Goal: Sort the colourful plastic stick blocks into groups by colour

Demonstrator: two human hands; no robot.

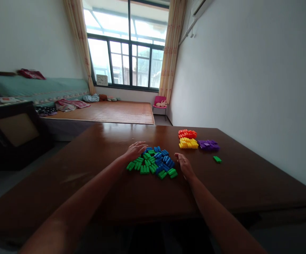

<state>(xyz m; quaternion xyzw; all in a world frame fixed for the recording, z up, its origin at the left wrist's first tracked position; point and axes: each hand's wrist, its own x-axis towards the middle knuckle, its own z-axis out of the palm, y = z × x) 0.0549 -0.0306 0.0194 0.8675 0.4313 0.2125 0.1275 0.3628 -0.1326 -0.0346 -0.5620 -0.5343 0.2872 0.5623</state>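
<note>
A loose pile of green blocks (145, 169) and blue blocks (165, 159) lies on the brown table (110, 197). At the pile's upper left edge is my left hand (136, 149), fingers stretched out and holding nothing. My right hand (184, 165) stands just right of the pile, its fingers extended, with nothing seen in it. Farther right, red blocks (187, 134) sit in a group behind yellow blocks (188, 143), and purple blocks (208, 145) lie beside the yellow ones. One green piece (217, 159) rests apart, in front of the purple group.
Behind the table stand a bed (116, 109) with cloths on it and a pink chair (160, 102). A dark cabinet (15, 127) is at the left. A white wall (248, 77) runs along the right side.
</note>
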